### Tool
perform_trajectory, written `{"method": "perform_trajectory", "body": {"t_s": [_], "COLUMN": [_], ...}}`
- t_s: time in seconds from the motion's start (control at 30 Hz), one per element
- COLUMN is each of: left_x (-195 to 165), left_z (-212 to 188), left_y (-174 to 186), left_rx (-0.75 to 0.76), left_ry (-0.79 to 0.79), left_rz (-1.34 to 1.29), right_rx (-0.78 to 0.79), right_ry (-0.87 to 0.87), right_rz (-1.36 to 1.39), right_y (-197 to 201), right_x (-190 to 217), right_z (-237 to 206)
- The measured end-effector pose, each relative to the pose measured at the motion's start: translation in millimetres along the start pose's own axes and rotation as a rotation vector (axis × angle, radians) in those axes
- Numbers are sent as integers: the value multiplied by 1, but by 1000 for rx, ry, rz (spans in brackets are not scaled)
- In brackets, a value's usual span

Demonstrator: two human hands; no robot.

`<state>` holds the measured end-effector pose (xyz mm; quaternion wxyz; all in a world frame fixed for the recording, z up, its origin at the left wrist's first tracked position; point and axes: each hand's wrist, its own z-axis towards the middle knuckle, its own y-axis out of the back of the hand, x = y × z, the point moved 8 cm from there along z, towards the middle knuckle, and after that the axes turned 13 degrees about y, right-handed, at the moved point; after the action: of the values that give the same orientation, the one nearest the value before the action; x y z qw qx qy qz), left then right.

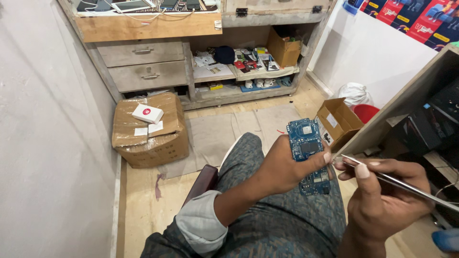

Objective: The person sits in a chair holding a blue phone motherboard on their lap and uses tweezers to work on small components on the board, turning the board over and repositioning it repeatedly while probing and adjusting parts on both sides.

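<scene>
A cramped repair corner with a wooden floor [143,191].
The left hand [282,167] is closed around a blue circuit board [308,143]; the right hand [387,196], at four o'clock, pinches metal tweezers [397,181]. A taped carton [150,131] sits at ten o'clock.

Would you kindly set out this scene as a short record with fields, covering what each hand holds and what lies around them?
Left hand: left hand grips a blue circuit board, held upright over the lap.
Right hand: right hand pinches metal tweezers, tips close to the board's right edge.
Floor, left: taped cardboard box with a small white box on top.
Floor, right: open small carton.
Background: wooden cabinet with two drawers and cluttered shelves.
</scene>
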<state>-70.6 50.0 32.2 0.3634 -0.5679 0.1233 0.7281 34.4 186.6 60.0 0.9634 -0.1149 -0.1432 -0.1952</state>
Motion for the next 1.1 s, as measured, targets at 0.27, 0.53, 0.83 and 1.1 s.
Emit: {"method": "perform_trajectory", "body": {"t_s": [0.27, 0.53, 0.83, 1.1], "left_x": [-1, 2, 3, -4], "left_z": [-1, 2, 3, 0], "left_y": [1, 9, 16, 19], "left_rx": [-67, -119, -163, -276], "left_ry": [-14, -41, -112, -159], "left_rz": [18, -78, -197, -181], "right_rx": [-50, 47, 183, 175], "right_ry": [75, 184, 36, -164], "right_rz": [1, -41, 13, 111], "right_y": [3, -17, -44, -37], "right_x": [-3, 15, 19, 4], "right_z": [-10, -16, -21, -22]}}
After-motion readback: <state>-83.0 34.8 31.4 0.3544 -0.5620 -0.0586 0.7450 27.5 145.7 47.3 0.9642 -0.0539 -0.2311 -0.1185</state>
